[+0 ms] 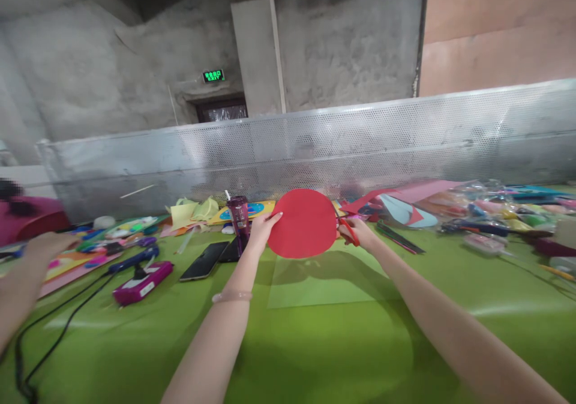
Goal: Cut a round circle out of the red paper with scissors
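A rounded piece of red paper point(302, 224) is held up over the table, tilted toward me. My left hand point(265, 226) pinches its left edge, thumb on the front face. In my right hand point(356, 231) is a pair of scissors point(351, 236) with red handles, fingers wrapped around them. The blades are at the paper's right edge; how far apart they are cannot be made out. Beneath the red paper, a pale green sheet point(297, 290) lies flat on the green table point(315, 350).
Left stand a purple cup point(239, 221), a phone point(204, 261), and a purple power strip point(143, 283) with a black cord. Another person's arm point(31, 272) reaches in at far left. Paper scraps point(407, 209) and wrapped craft supplies point(495, 212) lie right. A perforated metal panel point(315, 143) borders the back.
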`<state>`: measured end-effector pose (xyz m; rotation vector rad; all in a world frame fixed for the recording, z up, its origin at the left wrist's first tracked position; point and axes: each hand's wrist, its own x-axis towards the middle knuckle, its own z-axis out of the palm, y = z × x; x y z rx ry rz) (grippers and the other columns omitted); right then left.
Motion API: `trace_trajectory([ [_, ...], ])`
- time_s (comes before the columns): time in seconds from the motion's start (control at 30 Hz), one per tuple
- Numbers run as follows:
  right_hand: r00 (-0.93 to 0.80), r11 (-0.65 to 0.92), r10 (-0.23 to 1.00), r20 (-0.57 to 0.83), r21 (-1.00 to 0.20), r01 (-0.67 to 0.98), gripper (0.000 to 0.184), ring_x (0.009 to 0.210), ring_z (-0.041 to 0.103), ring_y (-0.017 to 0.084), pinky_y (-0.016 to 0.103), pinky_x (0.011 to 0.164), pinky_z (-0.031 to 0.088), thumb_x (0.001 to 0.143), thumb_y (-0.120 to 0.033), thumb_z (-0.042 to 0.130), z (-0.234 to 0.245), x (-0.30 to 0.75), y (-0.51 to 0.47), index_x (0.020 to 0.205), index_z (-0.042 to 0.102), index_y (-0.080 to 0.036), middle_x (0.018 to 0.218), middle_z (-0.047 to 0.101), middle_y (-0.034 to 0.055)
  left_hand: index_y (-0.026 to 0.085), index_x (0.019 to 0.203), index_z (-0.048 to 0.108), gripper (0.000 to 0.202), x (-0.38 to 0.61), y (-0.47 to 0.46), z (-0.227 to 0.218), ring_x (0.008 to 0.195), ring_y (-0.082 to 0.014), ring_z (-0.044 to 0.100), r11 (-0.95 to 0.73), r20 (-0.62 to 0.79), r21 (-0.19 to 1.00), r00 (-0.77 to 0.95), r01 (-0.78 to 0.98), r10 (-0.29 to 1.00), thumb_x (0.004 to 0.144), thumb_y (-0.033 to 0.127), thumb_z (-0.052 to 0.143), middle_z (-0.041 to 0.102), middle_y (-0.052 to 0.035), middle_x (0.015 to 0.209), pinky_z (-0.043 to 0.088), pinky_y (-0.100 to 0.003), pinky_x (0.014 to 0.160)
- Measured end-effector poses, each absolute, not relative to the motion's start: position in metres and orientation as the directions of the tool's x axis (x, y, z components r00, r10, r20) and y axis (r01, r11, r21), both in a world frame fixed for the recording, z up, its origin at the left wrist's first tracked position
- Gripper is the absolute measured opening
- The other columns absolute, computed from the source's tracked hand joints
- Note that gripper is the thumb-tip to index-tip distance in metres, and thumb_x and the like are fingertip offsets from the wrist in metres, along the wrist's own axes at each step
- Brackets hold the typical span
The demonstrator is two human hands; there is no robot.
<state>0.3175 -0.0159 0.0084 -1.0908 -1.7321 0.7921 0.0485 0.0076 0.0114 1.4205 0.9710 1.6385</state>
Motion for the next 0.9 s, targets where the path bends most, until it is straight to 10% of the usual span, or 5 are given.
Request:
trace_trajectory([
  [0.9,-0.175,0.402,0.916,0.362,-0.839,0.368,0.023,0.040,0.045,0.008,0.021,0.039,0.045,0.065,-0.035,0.058,0.0095,0.3182,-0.0158,0.057,0.049,-0.016,0.048,0.043,-0.0036,0.015,0.089,0.068,0.037,0.0428,0.0073,0.0118,0.081,-0.0251,0.063,-0.427,0.422,0.903,-0.106,-0.035,0.900,0.060,0.039,0.070,0.069,-0.0090,0.087,0.050,-0.036,0.074],
])
